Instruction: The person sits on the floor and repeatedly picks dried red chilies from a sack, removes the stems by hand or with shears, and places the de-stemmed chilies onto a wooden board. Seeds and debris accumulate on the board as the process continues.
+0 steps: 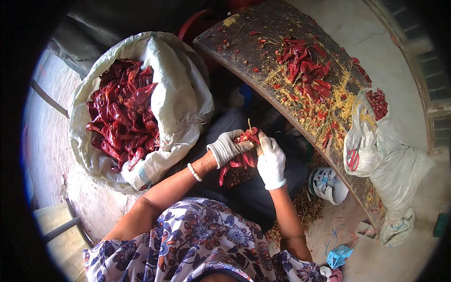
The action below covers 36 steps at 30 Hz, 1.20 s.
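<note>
My left hand (227,147), in a striped knit glove, grips a bunch of dried red chili peppers (243,160) over my lap. One chili (251,133) points its pale stem upward between the two hands. My right hand (272,163), in a white glove, has its thumb and fingers closed on that chili's right side. Part of the bunch hides behind the left fingers. To the left, an open white woven sack (179,91) holds many whole dried chilies (123,109).
A dark board (239,46) to the right carries a chili heap (306,70), yellow seeds and stems. Red-handled scissors (353,160) lie on a white sack (398,158) at its edge. A white bucket (326,183) stands partly under the board; a blue plastic basket (339,256) lies lower right.
</note>
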Tool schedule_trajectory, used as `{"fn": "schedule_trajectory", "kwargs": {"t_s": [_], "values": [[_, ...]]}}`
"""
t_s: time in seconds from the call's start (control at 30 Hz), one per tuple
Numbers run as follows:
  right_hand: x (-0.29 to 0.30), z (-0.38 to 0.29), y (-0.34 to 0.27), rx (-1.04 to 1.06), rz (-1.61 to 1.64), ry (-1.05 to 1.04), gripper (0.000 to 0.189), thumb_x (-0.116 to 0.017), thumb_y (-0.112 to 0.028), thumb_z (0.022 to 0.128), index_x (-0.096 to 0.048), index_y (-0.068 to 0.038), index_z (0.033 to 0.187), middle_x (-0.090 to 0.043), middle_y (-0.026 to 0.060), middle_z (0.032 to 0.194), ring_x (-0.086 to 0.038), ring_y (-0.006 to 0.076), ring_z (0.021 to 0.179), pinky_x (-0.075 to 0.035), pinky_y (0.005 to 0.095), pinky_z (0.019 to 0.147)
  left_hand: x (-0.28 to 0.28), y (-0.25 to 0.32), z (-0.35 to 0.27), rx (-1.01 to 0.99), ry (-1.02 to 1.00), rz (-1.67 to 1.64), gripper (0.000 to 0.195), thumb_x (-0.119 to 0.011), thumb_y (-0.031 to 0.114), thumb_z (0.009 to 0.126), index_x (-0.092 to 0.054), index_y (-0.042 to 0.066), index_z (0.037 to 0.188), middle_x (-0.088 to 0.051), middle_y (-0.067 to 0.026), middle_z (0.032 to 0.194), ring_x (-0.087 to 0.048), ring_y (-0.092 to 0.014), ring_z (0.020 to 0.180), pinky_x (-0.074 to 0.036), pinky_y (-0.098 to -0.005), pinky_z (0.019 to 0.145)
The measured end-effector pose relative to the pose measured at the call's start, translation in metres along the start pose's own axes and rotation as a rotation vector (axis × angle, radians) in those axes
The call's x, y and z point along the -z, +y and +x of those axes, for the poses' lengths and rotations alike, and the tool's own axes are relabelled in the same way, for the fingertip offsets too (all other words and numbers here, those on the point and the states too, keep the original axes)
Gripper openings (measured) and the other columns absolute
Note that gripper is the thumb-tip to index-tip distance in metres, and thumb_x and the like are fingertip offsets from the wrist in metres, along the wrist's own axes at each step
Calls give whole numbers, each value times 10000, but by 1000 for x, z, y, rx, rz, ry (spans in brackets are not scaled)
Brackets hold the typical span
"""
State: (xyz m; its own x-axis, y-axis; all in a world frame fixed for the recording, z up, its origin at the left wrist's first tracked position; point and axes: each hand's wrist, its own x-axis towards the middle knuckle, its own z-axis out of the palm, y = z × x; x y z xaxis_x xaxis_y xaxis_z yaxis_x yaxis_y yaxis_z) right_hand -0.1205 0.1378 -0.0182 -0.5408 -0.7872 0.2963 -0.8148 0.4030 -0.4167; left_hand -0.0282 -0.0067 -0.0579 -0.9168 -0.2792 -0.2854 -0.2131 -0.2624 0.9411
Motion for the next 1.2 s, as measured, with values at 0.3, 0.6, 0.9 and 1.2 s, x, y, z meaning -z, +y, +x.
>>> {"fn": "schedule_trajectory", "kwargs": {"t_s": [0.3,0.6,0.9,1.2], "values": [[-2,-20,-25,139,-141,-110,390,-580,-155,868,-501,-41,1232,-527,188,1192,-572,370,961,-513,448,783,9,-4,-9,-206,28,219,453,-692,375,856,-573,40,1137,-666,-69,927,-606,-121,842,-513,-299,770],[15,-10,-14,-19,397,28,94,-624,-95,868,-614,-22,926,-639,130,991,-649,278,857,-536,358,756,7,-4,-10,-232,-43,203,316,-642,270,875,-619,24,1071,-675,-93,874,-636,-154,803,-525,-298,759],[-6,2,-15,158,156,131,182,-731,-98,745,-653,-104,910,-625,44,933,-619,261,857,-520,359,712,7,-5,-10,-287,-107,427,273,-624,249,844,-608,13,981,-633,-136,767,-612,-211,701,-496,-342,659],[-6,-3,-17,-24,328,55,99,-688,-87,805,-604,-39,828,-600,103,811,-611,273,705,-502,348,634,-2,-2,-15,-282,-65,581,235,-603,228,821,-622,1,881,-608,-204,697,-633,-332,637,-486,-391,591]]}}
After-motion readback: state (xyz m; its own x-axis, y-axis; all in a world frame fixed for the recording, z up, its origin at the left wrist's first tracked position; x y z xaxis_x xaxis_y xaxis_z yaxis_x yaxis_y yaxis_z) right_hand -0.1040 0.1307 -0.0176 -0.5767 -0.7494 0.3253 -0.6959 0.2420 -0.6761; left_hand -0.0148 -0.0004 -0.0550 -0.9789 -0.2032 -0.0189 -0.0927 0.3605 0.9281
